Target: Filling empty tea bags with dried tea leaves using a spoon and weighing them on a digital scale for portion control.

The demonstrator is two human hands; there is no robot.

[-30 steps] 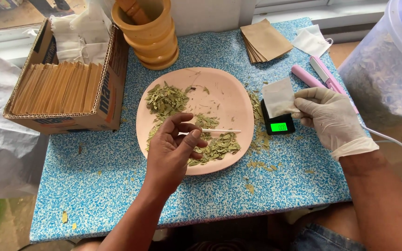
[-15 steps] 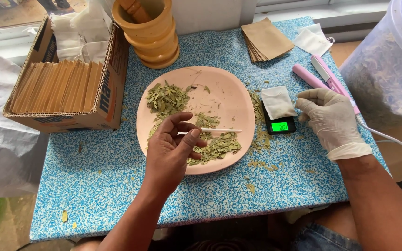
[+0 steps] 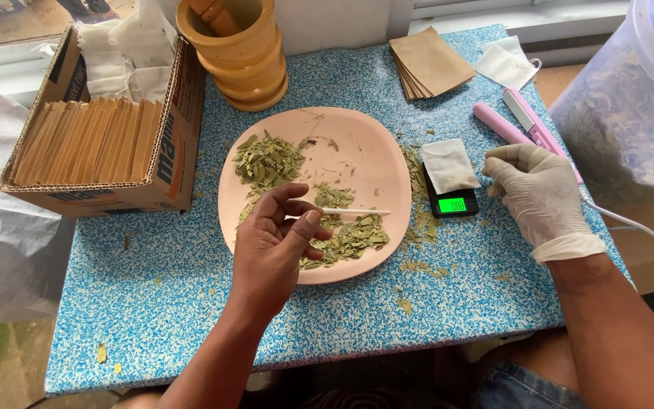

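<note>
Pink plate [image 3: 372, 151] of leaves on speckled blue table [image 3: 191, 303].

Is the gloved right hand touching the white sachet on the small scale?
Apart. The head view shows a strip of blue table between the right hand and the white sachet lying on the scale.

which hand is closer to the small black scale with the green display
Right. The gloved right hand sits just right of the small black scale; the bare left hand is over the pink plate, farther left.
</note>
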